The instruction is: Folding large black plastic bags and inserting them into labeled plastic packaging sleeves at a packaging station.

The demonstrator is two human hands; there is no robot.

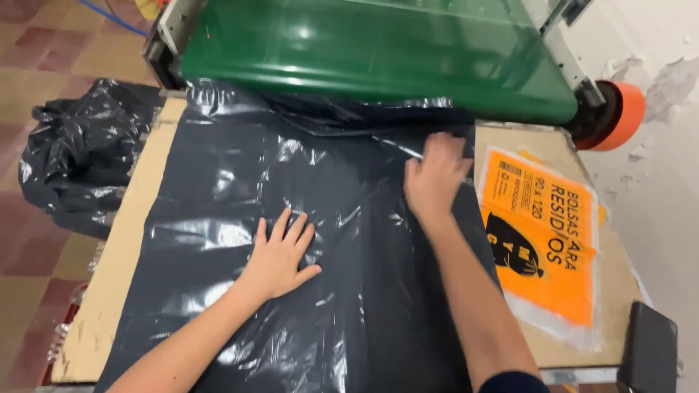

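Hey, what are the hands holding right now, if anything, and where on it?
Nothing gripped: left hand lies flat on the black plastic sheet; right hand presses its right edge.

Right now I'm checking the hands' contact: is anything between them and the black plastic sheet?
Nothing visible. The left hand lies flat on the black plastic sheet, and the right hand rests at its far edge near the green roller.

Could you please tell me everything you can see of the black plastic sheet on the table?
The black plastic sheet is thin, glossy film, wrinkled and shining with highlights. It lies spread flat over the brown cardboard-topped table, running from under the green roller toward the near edge. The left hand presses flat on its middle with fingers spread; the right hand rests near its right edge, close to the roller. An orange printed packet lies just beside it.
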